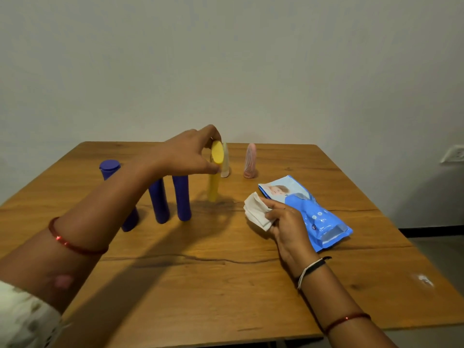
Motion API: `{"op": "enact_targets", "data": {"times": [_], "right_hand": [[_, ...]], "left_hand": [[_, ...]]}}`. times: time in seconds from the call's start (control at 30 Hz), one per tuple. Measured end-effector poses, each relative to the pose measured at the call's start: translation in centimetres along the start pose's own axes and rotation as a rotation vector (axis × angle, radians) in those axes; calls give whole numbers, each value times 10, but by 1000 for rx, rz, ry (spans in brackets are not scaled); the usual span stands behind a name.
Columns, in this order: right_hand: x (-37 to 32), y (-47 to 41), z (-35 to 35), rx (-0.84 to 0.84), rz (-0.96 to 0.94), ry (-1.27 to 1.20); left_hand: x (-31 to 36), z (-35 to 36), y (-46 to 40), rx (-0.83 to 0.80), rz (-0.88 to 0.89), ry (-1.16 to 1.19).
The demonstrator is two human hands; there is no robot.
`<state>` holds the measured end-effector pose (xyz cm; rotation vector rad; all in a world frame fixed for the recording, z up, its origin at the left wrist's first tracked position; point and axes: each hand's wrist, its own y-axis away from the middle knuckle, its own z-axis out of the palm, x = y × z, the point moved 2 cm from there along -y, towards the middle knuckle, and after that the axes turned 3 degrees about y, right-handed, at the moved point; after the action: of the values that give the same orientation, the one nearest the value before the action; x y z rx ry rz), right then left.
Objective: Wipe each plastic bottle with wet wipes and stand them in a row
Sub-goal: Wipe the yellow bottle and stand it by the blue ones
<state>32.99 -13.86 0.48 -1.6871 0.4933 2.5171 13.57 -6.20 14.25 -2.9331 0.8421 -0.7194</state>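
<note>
My left hand (189, 153) pinches the top of a yellow bottle (215, 183) that stands upright on the wooden table (226, 272), to the right of three upright blue bottles: one at the left (110, 169), partly hidden by my forearm, and two side by side (158, 200) (181, 198). My right hand (286, 219) grips a crumpled white wet wipe (256, 212) just above the table. Behind the yellow bottle stand a white bottle (225, 160) and a pink bottle (250, 160).
A blue pack of wet wipes (313, 212) lies on the table right of my right hand. A plain wall rises behind the table, with a socket (453, 153) at the far right. The table's right edge drops to a grey floor.
</note>
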Motion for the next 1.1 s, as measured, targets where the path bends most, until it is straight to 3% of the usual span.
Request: {"op": "enact_targets", "data": {"times": [1.1], "right_hand": [[-1, -2, -6, 31, 24, 51]], "left_hand": [[-28, 12, 5, -77, -72, -52]]}}
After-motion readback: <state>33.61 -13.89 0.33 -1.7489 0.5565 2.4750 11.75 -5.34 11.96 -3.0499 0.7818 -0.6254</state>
